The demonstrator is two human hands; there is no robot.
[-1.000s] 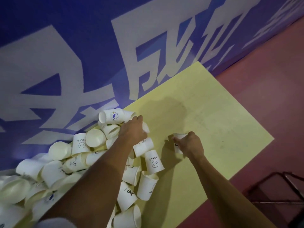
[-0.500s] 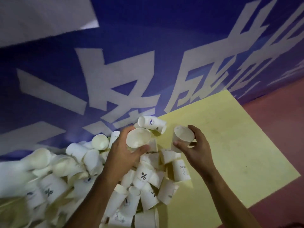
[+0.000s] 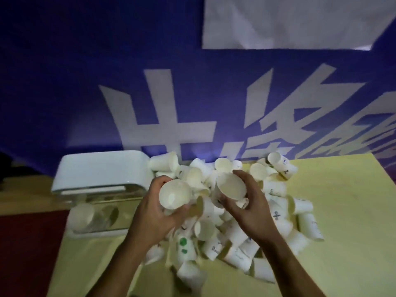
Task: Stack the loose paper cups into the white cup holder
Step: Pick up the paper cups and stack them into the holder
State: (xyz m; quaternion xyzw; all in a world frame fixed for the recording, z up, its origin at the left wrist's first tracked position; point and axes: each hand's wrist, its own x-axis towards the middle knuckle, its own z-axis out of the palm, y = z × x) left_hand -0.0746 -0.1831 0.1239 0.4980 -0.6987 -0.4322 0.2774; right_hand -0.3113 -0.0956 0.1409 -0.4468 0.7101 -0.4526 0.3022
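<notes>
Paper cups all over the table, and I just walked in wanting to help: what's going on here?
A person is working on a pile of loose cups on the yellow table. The left hand grips one paper cup and the right hand grips a second cup, both held above the pile. The white cup holder sits left of the pile; neither held cup is in it yet.

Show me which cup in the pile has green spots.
The cup beside the wrist of the left hand; prints on the other cups look dark.
</notes>
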